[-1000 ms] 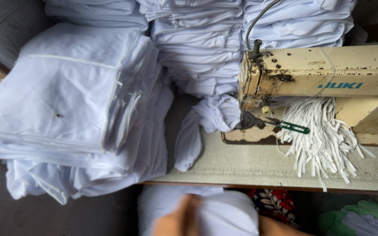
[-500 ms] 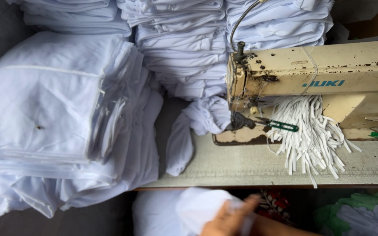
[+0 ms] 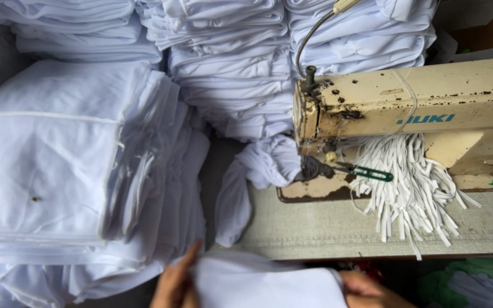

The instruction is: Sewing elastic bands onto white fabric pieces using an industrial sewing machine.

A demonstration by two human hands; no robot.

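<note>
Nearest us, our left hand [image 3: 177, 282] and right hand [image 3: 366, 288] now sit at either end of a white cloth piece [image 3: 266, 285], spread flat between them at the frame's bottom; half a second back only one hand showed on it. Left fingers [image 3: 192, 254] lie stretched along its edge, the right ones curl over it. Beyond lies the counter [image 3: 326, 228], then the sewing machine [image 3: 406, 114] with white strips [image 3: 412, 188], and the stacked white garments [image 3: 75, 165].
</note>
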